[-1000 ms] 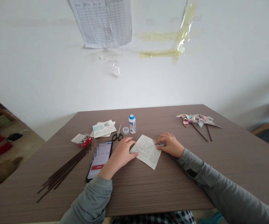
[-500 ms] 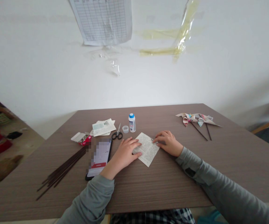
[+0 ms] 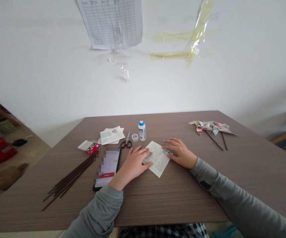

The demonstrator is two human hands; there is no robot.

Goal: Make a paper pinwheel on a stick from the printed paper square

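Observation:
A square of printed paper (image 3: 158, 162) lies flat on the brown table, turned with one corner towards me. My left hand (image 3: 136, 162) rests on its left corner, fingers stretched out and thumb apart. At the opposite corner my right hand (image 3: 181, 152) touches the paper with its fingers spread. Just behind the sheet stand a white glue bottle (image 3: 142, 131) with a blue cap and a small clear cup (image 3: 135, 137). Black-handled scissors (image 3: 126, 142) lie beside the cup, left of the sheet.
More printed paper pieces (image 3: 112, 135) lie at the back left. Near them are an open red-and-white box (image 3: 89, 146), a phone (image 3: 108, 168) and several dark sticks (image 3: 71, 177). Two paper pinwheels (image 3: 211, 127) on sticks lie at the back right. A white wall rises behind the table.
The view has shifted slightly, so everything sits a little further right. My right hand's fingers have spread a bit more over the paper's corner. The left hand stays on the sheet.

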